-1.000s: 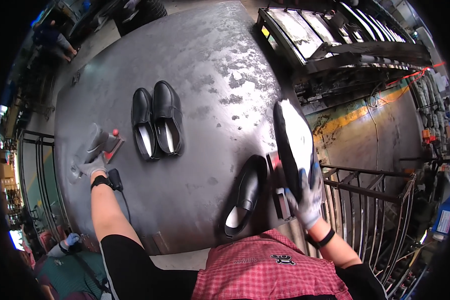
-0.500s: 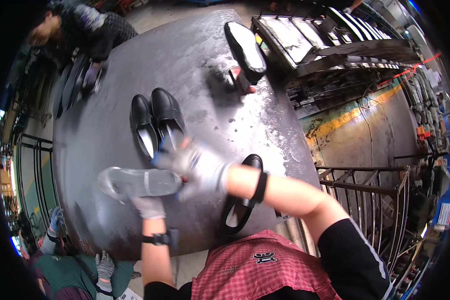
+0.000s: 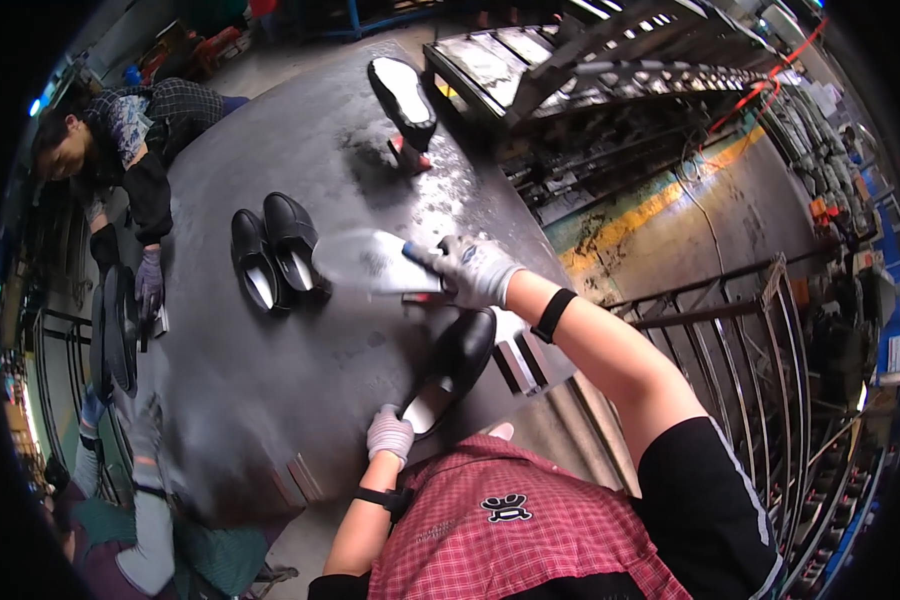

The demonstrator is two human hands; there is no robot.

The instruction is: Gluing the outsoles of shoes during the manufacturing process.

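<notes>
My right hand (image 3: 475,272), in a grey-and-white glove, is closed on one end of a translucent grey, sole-shaped piece (image 3: 365,262), blurred by motion over the table. My left hand (image 3: 390,435), in a pale glove, grips the open heel end of a black slip-on shoe (image 3: 463,350) near the table's front edge. Its fingers are partly hidden by the shoe. To the left of the sole-shaped piece, two more black shoes (image 3: 292,232) stand side by side, toes away from me, with pale insoles showing.
On the grey table (image 3: 220,380), a shoe with its pale underside up (image 3: 402,92) rests on a red stand (image 3: 408,157). Dark metal racks (image 3: 610,120) stand along the right. A co-worker (image 3: 135,190) handles dark shoes (image 3: 118,325) at the left; another person's sleeve (image 3: 155,540) is lower left.
My left hand has let go of the sole-shaped piece and moved right onto the black shoe. My right hand has carried the piece away from me and to the right. The view has shifted.
</notes>
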